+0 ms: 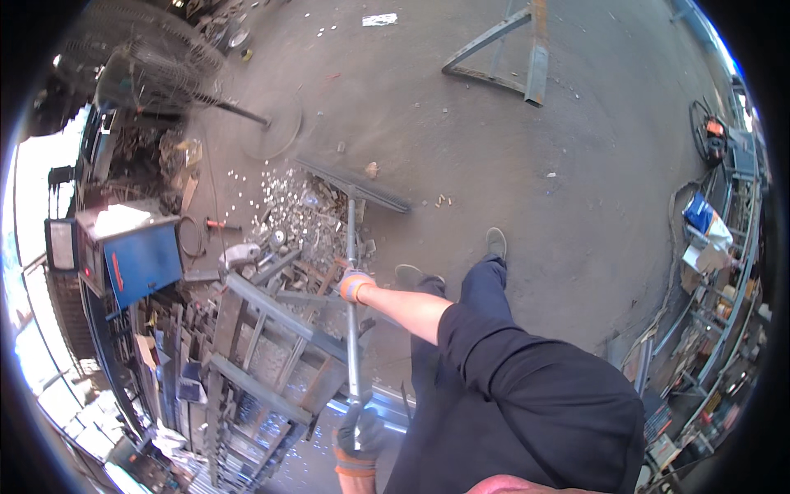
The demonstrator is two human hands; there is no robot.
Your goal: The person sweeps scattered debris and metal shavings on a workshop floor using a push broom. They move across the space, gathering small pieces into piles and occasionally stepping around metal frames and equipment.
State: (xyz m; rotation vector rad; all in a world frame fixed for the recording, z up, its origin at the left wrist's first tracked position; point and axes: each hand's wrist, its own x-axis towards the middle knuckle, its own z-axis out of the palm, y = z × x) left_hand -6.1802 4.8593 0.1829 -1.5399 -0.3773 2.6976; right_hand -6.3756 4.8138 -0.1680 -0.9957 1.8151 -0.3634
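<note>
I hold a push broom by its long metal handle (352, 346). The dark brush head (355, 186) rests on the concrete floor, far from me, beside a pile of small metal scraps (300, 216). My right hand (355, 286), in a glove with an orange cuff, grips the handle about midway. My left hand (360, 432), in a dark glove with an orange cuff, grips the handle's near end close to my body. My shoes (495, 243) stand just right of the handle.
A blue welding machine (136, 255) stands at the left. Steel frames and bars (263, 354) lie stacked at the lower left. A large floor fan (156, 66) is at the upper left, an angle-iron frame (514, 49) at the top, and cluttered shelves (724, 272) on the right.
</note>
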